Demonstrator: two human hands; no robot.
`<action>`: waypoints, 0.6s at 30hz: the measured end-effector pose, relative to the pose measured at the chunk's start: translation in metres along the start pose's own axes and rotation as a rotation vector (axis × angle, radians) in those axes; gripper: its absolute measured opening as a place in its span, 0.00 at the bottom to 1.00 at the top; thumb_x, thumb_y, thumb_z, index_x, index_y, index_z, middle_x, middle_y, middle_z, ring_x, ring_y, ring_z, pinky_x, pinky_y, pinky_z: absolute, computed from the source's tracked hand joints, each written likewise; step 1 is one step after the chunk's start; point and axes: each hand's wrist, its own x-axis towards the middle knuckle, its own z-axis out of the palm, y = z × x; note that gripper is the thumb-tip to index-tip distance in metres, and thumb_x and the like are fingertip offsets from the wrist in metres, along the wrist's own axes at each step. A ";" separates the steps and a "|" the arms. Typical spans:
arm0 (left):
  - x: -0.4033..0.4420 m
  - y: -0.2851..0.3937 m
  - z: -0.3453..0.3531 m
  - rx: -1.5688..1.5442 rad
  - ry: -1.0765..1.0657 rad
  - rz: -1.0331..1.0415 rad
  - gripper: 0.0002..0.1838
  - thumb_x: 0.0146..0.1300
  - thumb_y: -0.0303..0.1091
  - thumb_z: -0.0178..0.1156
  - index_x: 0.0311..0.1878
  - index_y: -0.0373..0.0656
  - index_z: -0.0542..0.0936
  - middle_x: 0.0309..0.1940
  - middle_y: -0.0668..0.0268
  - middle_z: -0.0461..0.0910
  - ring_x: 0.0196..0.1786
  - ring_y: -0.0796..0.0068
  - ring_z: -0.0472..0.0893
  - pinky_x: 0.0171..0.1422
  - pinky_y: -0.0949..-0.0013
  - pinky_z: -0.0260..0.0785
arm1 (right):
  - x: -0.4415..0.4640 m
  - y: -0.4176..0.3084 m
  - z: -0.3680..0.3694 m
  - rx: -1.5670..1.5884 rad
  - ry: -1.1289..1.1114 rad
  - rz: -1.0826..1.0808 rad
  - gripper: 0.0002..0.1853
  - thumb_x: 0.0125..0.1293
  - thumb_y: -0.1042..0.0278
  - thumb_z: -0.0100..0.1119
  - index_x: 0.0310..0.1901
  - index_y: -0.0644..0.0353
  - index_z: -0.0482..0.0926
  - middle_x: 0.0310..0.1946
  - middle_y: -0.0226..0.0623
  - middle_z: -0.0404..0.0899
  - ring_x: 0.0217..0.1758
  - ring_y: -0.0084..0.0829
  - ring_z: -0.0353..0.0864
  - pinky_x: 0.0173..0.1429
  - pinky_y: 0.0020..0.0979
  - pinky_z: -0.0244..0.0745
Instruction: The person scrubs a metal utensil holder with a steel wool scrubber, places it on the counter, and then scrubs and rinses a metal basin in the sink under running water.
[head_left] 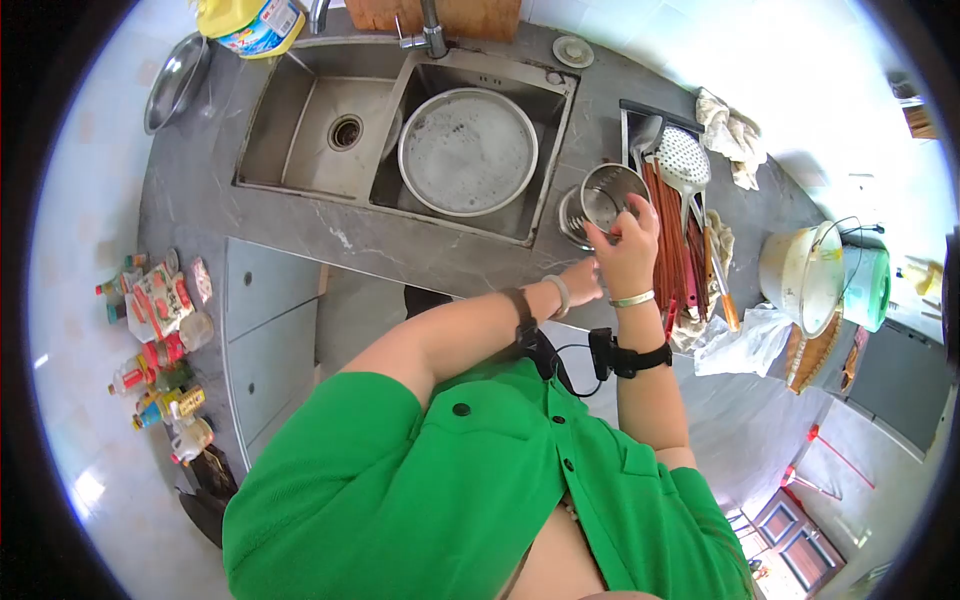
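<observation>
Nearest, left of the chopsticks (673, 232), the left hand (584, 281) is half hidden; I cannot tell its grip. Beyond it, the right hand (632, 236) pinches the metal cup (606, 194), also left of the chopsticks. That narrow grip could slip, or a rightward swing might scatter the chopsticks and jar the strainer (683, 157) at their far end.

Bright overall; wall (835, 95) at right overexposed; fisheye edges curved, dark.
</observation>
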 end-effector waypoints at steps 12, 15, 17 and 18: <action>-0.111 0.097 -0.371 0.328 0.290 -0.439 0.18 0.52 0.32 0.62 0.47 0.40 0.75 0.39 0.62 0.81 0.38 0.75 0.79 0.39 0.70 0.70 | -0.010 -0.083 0.001 -0.215 0.063 0.319 0.27 0.48 0.68 0.70 0.50 0.62 0.71 0.58 0.51 0.68 0.63 0.52 0.64 0.65 0.47 0.60; -0.073 0.075 -0.418 0.647 0.308 -0.462 0.19 0.53 0.31 0.59 0.50 0.39 0.73 0.42 0.56 0.80 0.43 0.65 0.80 0.45 0.64 0.71 | 0.004 -0.154 0.038 0.408 -0.031 0.674 0.23 0.53 0.69 0.67 0.51 0.61 0.70 0.50 0.40 0.74 0.53 0.38 0.75 0.52 0.38 0.73; -0.039 0.073 -0.420 0.955 0.270 -0.468 0.20 0.54 0.30 0.56 0.52 0.39 0.72 0.43 0.53 0.78 0.48 0.57 0.79 0.50 0.59 0.71 | 0.020 -0.168 0.080 0.967 -0.174 1.015 0.22 0.56 0.67 0.65 0.51 0.62 0.69 0.50 0.38 0.74 0.51 0.33 0.75 0.43 0.32 0.75; -0.029 0.074 -0.417 1.003 0.264 -0.467 0.20 0.54 0.30 0.56 0.52 0.38 0.71 0.46 0.51 0.77 0.50 0.53 0.78 0.53 0.56 0.70 | 0.029 -0.161 0.104 1.159 -0.178 1.205 0.23 0.56 0.65 0.65 0.51 0.62 0.68 0.49 0.40 0.74 0.50 0.33 0.76 0.43 0.33 0.75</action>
